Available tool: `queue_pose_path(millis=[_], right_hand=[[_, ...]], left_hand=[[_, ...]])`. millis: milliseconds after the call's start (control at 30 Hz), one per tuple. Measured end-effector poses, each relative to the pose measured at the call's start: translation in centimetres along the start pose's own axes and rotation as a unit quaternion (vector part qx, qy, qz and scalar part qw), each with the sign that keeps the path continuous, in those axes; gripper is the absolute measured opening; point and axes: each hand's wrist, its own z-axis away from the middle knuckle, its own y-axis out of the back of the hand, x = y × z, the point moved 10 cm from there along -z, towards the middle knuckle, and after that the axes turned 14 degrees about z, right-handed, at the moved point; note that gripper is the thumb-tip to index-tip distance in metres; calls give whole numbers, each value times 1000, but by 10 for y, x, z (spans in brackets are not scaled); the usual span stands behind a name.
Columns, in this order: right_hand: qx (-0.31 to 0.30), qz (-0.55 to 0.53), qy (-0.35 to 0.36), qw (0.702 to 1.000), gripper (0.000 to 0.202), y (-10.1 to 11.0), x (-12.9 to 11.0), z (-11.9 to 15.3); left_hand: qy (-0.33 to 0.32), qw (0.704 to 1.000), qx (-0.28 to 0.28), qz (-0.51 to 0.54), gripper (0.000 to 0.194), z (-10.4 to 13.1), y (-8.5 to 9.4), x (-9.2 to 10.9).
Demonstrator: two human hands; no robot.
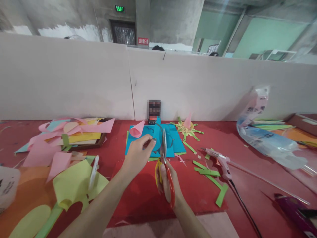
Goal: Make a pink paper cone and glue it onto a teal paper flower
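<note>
My left hand [140, 150] is closed in a pinch at the edge of a rounded piece of blue paper [158, 134]. My right hand [173, 178] grips a pair of scissors [163, 148] by red and yellow handles. Their blades point away from me, almost together, at the right side of the blue piece. Behind and below lie blue sheets [179, 145] with curved outlines drawn on them. A pink paper cone [137, 129] rests on the sheets' left part. To their right stands a flower-like paper piece [188, 127] with green strips and a pink cone.
Green paper strips [208, 172] and a pink glue gun [223, 163] with a black cord lie to the right. Farther right are a plastic bag [267, 138] and a purple tool [294, 211]. Coloured paper scraps [74, 181] and a white pen [94, 172] cover the left.
</note>
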Motion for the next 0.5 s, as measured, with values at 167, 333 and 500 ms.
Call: queue_pose_path(millis=[167, 333, 500], right_hand=[[3, -14, -11, 1000, 36, 1, 1, 0], [-1, 4, -3, 1000, 38, 0, -5, 0], [-15, -3, -6, 1000, 40, -4, -8, 1]], left_hand=[[1, 1000, 5, -7, 25, -1, 2, 1], [9, 1000, 13, -6, 24, -1, 4, -1], [4, 1000, 12, 1, 23, -1, 3, -4]])
